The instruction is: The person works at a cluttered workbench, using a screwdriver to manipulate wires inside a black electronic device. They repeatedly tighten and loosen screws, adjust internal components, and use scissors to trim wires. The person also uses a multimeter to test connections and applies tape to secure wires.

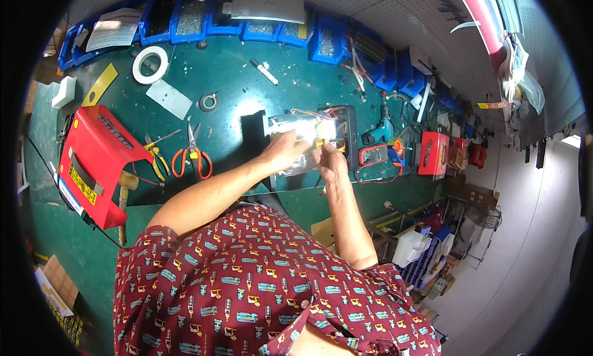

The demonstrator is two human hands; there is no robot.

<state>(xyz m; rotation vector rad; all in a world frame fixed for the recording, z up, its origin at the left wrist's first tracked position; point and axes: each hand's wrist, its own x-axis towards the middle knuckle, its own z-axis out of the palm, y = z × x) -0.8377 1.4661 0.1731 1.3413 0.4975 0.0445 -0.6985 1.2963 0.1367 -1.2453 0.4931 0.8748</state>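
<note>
Both hands work at a silver foil-wrapped pack (301, 143) lying near the middle of the green workbench (235, 90), close to its front edge. The left hand (283, 150) rests on top of the pack with fingers curled over the foil, pressing it down. The right hand (332, 160) is closed in a pinch at the pack's right end, where a bundle of red and yellow wires (321, 116) comes out; what exactly the fingertips grip is too small to tell. A black tray (347, 134) lies under the pack's right end.

To the left, near the front edge, lie red-handled scissors (193, 153) and yellow-handled pliers (157, 155), beside a red case (99, 161) bearing a yellow rectangular label (82, 184) on its side. Toward the back left corner sit a roll of white tape (150, 64), a yellow strip (100, 84) and a white rectangular sheet (168, 98). A row of blue bins (247, 25) lines the back edge, one covered by a white printed sheet (115, 27). Right of the pack stands a teal drill (378, 134), next to a red box (432, 152).
</note>
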